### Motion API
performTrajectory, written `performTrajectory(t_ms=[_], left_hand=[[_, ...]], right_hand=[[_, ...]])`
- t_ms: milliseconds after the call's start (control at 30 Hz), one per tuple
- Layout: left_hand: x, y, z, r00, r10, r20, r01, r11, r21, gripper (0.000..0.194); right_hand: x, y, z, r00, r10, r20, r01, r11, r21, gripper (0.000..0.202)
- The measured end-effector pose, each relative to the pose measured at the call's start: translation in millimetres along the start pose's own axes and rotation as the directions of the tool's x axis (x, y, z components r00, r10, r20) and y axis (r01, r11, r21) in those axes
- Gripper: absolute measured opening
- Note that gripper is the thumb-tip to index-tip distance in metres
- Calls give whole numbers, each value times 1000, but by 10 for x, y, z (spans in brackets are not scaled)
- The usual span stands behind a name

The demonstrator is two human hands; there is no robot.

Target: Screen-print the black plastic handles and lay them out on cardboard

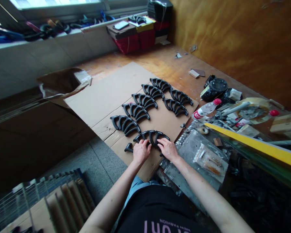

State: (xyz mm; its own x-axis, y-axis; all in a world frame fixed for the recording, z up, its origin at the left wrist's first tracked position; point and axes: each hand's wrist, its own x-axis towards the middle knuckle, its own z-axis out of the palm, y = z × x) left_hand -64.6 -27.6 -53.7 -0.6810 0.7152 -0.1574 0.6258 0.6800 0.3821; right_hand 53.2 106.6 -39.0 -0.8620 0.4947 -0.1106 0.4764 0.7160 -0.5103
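A fan-shaped row of black curved handles [153, 133] lies on a flat cardboard sheet [116, 84] near its front edge. At the left end of this row my left hand [142, 151] has its fingers curled closed on the handles. My right hand [167, 148] grips the row's right end, fingers bent over the pieces. The palm sides of both hands are hidden. One loose black handle [128, 147] lies just left of my left hand. Behind it, more overlapping handles [126, 124] form several similar fans in two columns.
To the right are a plastic bottle [207, 108] with a red cap, a black jar [214, 89], tape and clutter. A yellow bar [254, 144] runs along the right. An open cardboard box [63, 84] stands left; a wire rack [50, 200] is at lower left.
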Motion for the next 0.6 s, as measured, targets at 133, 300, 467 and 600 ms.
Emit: performTrajectory(t_ms=[133, 300, 467, 600], left_hand=[[36, 99, 38, 1000, 19, -1, -19, 1000, 1, 37], [263, 411, 110, 997, 82, -11, -82, 997, 16, 36], [810, 724, 87, 982, 186, -30, -186, 982, 10, 31], [1282, 852, 18, 964, 262, -40, -262, 965, 1, 28]], right_hand=[[14, 13, 47, 999, 40, -6, -40, 998, -55, 35], [160, 234, -18, 989, 137, -59, -142, 987, -77, 36], [401, 524, -124, 958, 219, -184, -227, 974, -25, 34], [661, 656, -131, 929, 247, -277, -247, 968, 35, 36]])
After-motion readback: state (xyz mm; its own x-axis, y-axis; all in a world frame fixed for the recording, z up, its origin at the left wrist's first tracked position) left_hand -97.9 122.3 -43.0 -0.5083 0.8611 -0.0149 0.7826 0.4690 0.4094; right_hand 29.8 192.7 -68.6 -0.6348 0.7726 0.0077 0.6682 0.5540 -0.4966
